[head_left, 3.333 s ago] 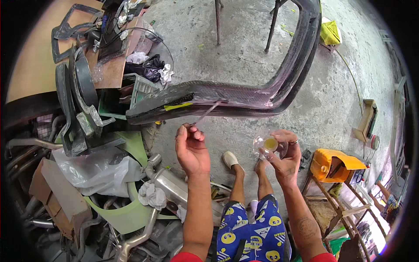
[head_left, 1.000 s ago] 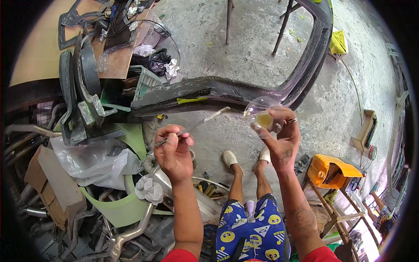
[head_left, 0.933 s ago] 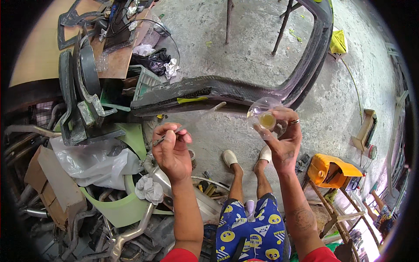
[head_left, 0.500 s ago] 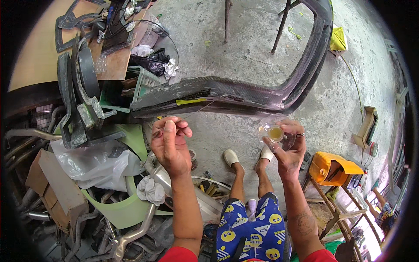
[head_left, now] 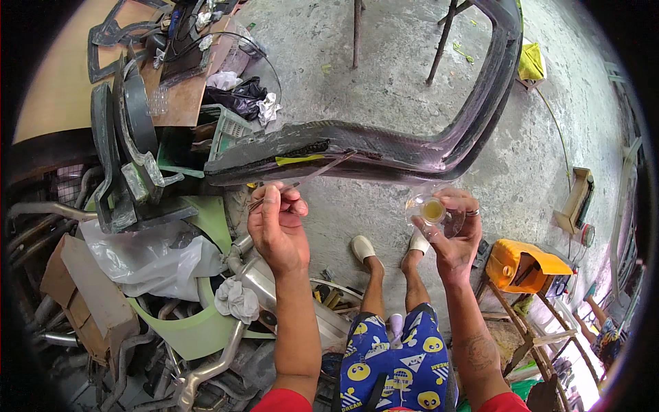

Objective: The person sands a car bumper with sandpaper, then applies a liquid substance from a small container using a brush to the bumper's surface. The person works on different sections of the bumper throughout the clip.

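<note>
My left hand (head_left: 279,230) pinches a slim brush (head_left: 321,170) between thumb and fingers. Its far tip lies over the dark woven-looking curved panel (head_left: 405,147); whether it touches cannot be told. Along the panel's left arm run a rough black strip (head_left: 292,151) and a yellow piece of tape (head_left: 299,159). A small clear cup (head_left: 432,210) of yellowish liquid is in my right hand (head_left: 458,230), fingers curled round its side, close to the panel's near edge.
Black curved parts (head_left: 127,144) stand left, beside a green crate (head_left: 230,134) and a wooden table (head_left: 62,96). Metal pipes (head_left: 213,371) and a pale green panel (head_left: 185,333) pile up below. A cut yellow jerrycan (head_left: 511,264) sits right. Another person (head_left: 607,336) shows at far right.
My left hand has shifted slightly right, and the brush now shows broader, its tip farther right along the panel. My right hand and the cup have barely moved.
</note>
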### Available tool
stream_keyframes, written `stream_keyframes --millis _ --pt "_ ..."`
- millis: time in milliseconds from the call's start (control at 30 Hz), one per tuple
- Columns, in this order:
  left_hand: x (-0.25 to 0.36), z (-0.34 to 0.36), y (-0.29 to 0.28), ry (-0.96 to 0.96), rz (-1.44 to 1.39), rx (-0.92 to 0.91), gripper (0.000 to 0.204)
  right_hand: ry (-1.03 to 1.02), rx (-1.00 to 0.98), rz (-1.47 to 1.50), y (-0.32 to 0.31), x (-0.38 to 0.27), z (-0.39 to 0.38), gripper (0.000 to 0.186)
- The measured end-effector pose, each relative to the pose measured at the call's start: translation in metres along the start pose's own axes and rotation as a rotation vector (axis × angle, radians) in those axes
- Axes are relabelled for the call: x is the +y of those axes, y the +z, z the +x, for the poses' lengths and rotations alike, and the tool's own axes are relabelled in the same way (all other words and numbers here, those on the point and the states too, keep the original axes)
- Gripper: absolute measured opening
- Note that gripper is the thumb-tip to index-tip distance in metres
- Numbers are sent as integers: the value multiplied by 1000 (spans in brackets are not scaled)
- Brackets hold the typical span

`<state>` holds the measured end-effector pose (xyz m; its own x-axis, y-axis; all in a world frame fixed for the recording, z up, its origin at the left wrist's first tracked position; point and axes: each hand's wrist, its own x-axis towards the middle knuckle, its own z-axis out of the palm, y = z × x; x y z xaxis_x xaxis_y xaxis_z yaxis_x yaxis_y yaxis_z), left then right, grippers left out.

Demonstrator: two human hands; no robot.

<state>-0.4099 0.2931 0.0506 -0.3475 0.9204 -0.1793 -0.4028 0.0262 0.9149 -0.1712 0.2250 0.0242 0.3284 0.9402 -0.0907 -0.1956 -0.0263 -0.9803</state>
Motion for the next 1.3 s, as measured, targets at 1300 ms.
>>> stream_keyframes --millis 1300 --pt "-13 -4 -2 -15 -187 174 17 13 -26 10 -2 -2 -3 46"
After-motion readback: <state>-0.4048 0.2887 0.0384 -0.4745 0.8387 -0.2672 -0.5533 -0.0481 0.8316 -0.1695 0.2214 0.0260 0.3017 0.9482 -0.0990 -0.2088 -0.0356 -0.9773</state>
